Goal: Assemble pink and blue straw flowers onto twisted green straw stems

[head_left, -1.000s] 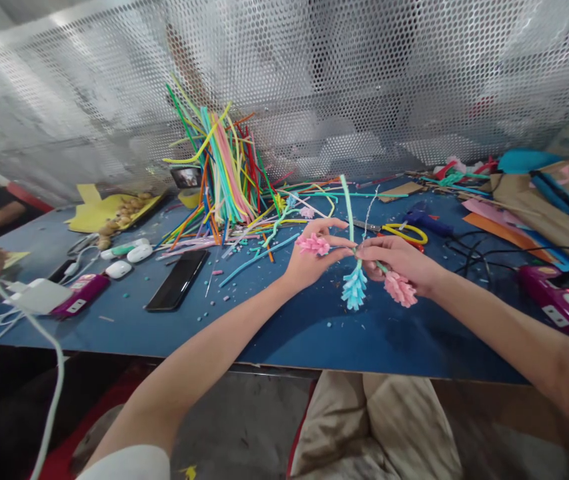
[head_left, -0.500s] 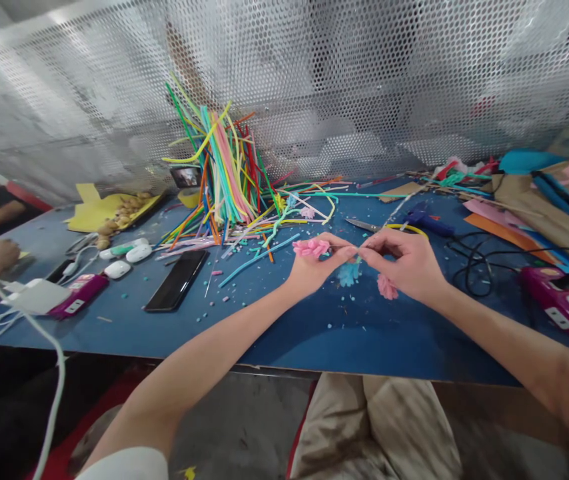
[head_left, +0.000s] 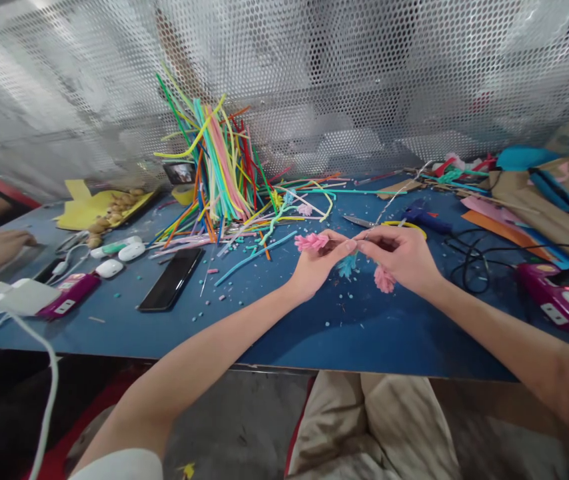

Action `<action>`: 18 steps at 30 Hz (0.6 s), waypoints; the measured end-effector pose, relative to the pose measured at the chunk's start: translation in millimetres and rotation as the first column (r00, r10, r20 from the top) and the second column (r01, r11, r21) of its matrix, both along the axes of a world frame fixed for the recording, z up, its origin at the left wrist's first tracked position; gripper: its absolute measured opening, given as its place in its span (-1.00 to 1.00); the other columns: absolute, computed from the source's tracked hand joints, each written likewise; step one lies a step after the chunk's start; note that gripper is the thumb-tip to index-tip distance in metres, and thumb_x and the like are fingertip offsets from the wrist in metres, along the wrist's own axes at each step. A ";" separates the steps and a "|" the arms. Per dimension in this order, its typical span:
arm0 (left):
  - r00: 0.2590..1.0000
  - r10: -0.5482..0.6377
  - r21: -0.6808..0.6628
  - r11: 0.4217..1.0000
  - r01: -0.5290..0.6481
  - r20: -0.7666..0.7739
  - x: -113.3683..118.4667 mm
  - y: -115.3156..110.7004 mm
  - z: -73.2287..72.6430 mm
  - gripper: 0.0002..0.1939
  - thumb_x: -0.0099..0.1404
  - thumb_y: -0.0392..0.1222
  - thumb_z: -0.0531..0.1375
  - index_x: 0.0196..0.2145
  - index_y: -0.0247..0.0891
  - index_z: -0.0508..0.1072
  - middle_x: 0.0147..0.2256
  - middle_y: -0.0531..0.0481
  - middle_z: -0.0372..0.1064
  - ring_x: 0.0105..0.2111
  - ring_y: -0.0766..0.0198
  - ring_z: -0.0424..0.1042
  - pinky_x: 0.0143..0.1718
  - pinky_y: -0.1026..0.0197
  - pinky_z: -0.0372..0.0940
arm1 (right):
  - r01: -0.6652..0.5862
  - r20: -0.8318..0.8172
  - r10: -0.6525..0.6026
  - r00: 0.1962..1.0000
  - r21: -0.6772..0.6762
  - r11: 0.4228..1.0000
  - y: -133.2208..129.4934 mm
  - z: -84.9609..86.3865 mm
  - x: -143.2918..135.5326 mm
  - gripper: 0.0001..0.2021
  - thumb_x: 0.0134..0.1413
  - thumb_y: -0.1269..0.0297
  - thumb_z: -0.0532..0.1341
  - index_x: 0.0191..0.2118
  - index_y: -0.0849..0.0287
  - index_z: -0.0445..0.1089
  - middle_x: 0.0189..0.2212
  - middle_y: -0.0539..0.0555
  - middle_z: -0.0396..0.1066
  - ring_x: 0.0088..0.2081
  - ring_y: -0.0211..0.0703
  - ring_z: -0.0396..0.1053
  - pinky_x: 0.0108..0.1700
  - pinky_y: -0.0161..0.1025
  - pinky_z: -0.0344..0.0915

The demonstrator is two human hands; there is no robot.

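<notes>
Above the blue table, the fingertips of my left hand (head_left: 317, 267) and my right hand (head_left: 404, 260) meet in a pinch on a thin wire stem. A pink pipe-cleaner flower (head_left: 311, 242) sticks out to the left, over my left hand. Below the fingertips a light-blue fuzzy flower (head_left: 347, 266) shows in part. Another pink flower (head_left: 384, 279) hangs under my right hand. A pale twisted wire (head_left: 398, 192) rises from behind the right fingers. How the stems join is hidden by the fingers. Scissors (head_left: 357, 221) lie just behind my hands.
A bundle of colourful pipe cleaners (head_left: 222, 167) stands at the back. A black phone (head_left: 170, 280) lies left of my arm. A blue glue gun (head_left: 427, 218) and a purple power strip (head_left: 562, 297) lie right. At far left is another person's hand (head_left: 2, 248).
My hands keep their pinch, with small shifts of the fingers. The whole view has moved slightly. At far left the other person's hand has moved and its fingers reach further right.
</notes>
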State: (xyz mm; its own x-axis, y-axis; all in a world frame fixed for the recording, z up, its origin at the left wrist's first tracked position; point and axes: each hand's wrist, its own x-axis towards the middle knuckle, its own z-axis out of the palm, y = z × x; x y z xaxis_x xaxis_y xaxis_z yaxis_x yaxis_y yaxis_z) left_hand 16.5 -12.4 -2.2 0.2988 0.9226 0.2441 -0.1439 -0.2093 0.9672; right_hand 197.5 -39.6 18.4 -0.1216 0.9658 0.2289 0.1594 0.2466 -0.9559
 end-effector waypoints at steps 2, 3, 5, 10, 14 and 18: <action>1.000 -0.016 -0.016 1.000 0.016 -0.008 0.3 1.0 -1.2 -0.73 0.24 0.01 0.35 -0.28 -0.28 0.56 -0.32 -0.02 0.50 -0.30 0.34 0.41 -0.19 0.24 0.33 | 0.034 0.024 -0.035 0.999 0.049 0.998 1.5 0.1 1.4 -0.72 0.11 0.04 0.33 -0.23 0.16 0.55 -0.64 -0.03 0.44 -0.79 -0.25 0.29 -0.81 -0.31 0.21; 1.000 -0.027 -0.021 0.999 0.026 -0.013 0.2 1.8 -1.8 -0.73 0.25 0.00 0.35 -0.25 -0.28 0.58 -0.32 -0.02 0.50 -0.31 0.34 0.40 -0.21 0.24 0.32 | 0.057 0.036 -0.060 0.998 0.079 0.995 2.6 0.1 2.2 -0.74 0.12 0.06 0.33 -0.25 0.16 0.55 -0.63 -0.02 0.44 -0.78 -0.26 0.28 -0.78 -0.31 0.22; 0.999 -0.044 -0.030 0.999 0.044 -0.021 -1.0 4.0 -2.6 -0.72 0.26 -0.02 0.34 -0.18 -0.27 0.61 -0.33 -0.03 0.52 -0.35 0.35 0.39 -0.26 0.26 0.29 | 0.102 0.054 -0.111 0.992 0.140 0.985 5.4 0.3 4.0 -0.77 0.12 0.09 0.33 -0.28 0.18 0.55 -0.60 -0.01 0.45 -0.72 -0.28 0.32 -0.70 -0.30 0.29; 0.985 -0.164 -0.060 0.985 0.160 -0.060 -11.7 8.5 2.6 -0.65 0.28 0.03 0.29 -0.13 -0.28 0.63 -0.31 -0.09 0.58 -0.42 0.35 0.41 -0.34 0.26 0.28 | 0.135 0.031 -0.141 0.990 0.143 0.981 14.3 -1.1 10.7 -0.78 0.13 0.14 0.32 -0.31 0.21 0.55 -0.54 0.04 0.47 -0.54 -0.23 0.43 -0.49 -0.28 0.40; 0.932 -0.248 0.055 0.961 0.271 -0.264 -20.2 8.8 11.8 -0.63 0.30 0.05 0.26 -0.17 -0.34 0.62 -0.29 -0.15 0.59 -0.44 0.34 0.42 -0.37 0.27 0.30 | 0.088 0.004 -0.089 0.996 0.104 0.991 21.2 -2.8 16.9 -0.77 0.16 0.13 0.31 -0.30 0.22 0.53 -0.47 0.08 0.52 -0.50 -0.22 0.45 -0.42 -0.26 0.44; 0.879 -0.025 0.324 0.924 0.202 -0.476 -21.8 9.0 17.3 -0.67 0.37 0.03 0.20 -0.30 -0.32 0.57 -0.41 -0.04 0.52 -0.46 0.37 0.37 -0.41 0.31 0.23 | 0.015 -0.073 -0.012 0.997 0.036 0.999 23.7 -2.0 19.8 -0.76 0.16 0.11 0.32 -0.33 0.21 0.50 -0.47 0.08 0.50 -0.50 -0.24 0.43 -0.48 -0.29 0.40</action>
State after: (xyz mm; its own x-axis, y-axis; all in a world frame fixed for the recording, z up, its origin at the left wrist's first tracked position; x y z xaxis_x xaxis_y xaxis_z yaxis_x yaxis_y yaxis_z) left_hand -5.3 -3.4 15.2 0.5543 0.7524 0.3559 0.2494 -0.5580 0.7915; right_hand 217.3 -15.9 16.5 -0.0900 0.9582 0.2716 0.0930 0.2796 -0.9556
